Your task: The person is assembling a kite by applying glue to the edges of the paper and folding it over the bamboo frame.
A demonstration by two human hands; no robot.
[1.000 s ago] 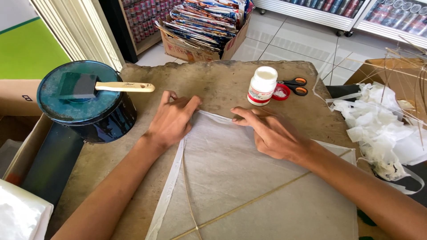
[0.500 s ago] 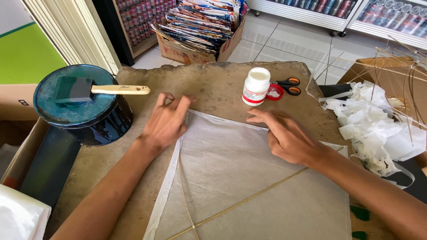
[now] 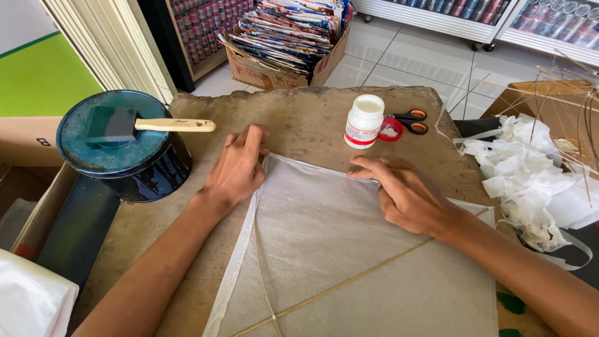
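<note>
Both hands lie flat and open, holding nothing: the left hand [image 3: 236, 167] presses the white paper kite's [image 3: 349, 249] top corner, the right hand [image 3: 409, 195] its upper edge, just below the glue bottle [image 3: 364, 121].

Soft, even daylight is filling a sharp picture, casting faint shadows, while wide-lens distortion is bending the edges.

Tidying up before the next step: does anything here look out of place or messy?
Mostly tidy. The red cap lies off the white glue bottle, beside the scissors. Crumpled white paper scraps spill over the table's right edge. Both hands press the paper sheet flat.
</note>
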